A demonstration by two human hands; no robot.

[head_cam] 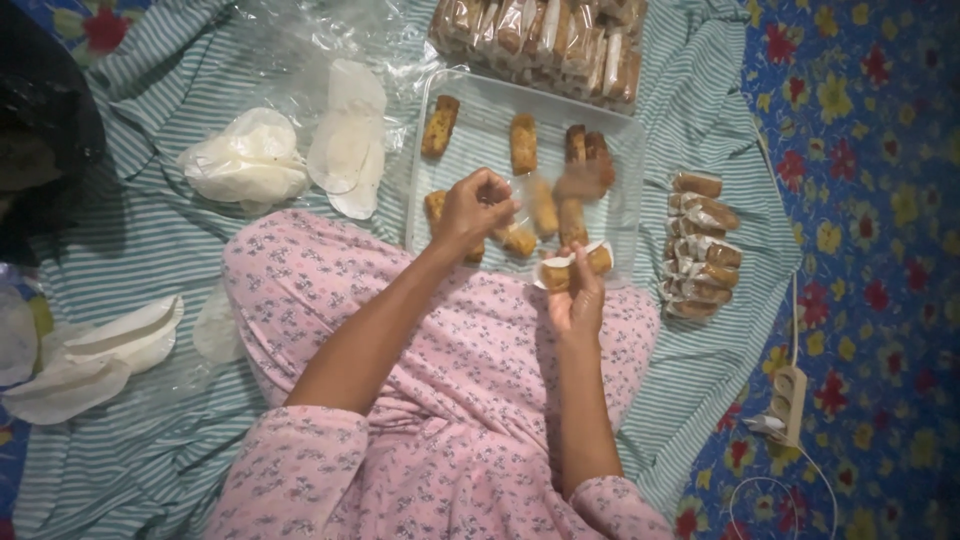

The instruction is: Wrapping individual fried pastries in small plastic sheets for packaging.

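My right hand (pixel 575 298) holds a brown snack bar resting on a white paper liner (pixel 572 266), just in front of the clear plastic tray (pixel 480 135). My left hand (pixel 475 208) is closed above the tray's near edge, pinching what looks like a thin clear wrapper. Several unwrapped brown bars (pixel 523 143) lie spread in the tray. Both arms reach over my lap, covered in pink flowered cloth (pixel 330 290).
A pile of wrapped bars (pixel 702 245) lies right of the tray, and a bigger stack of wrapped bars (pixel 545 35) behind it. White paper liners (pixel 250 160) lie to the left and more paper liners (pixel 90 355) at the near left. A power strip (pixel 785 400) sits on the blue flowered floor mat.
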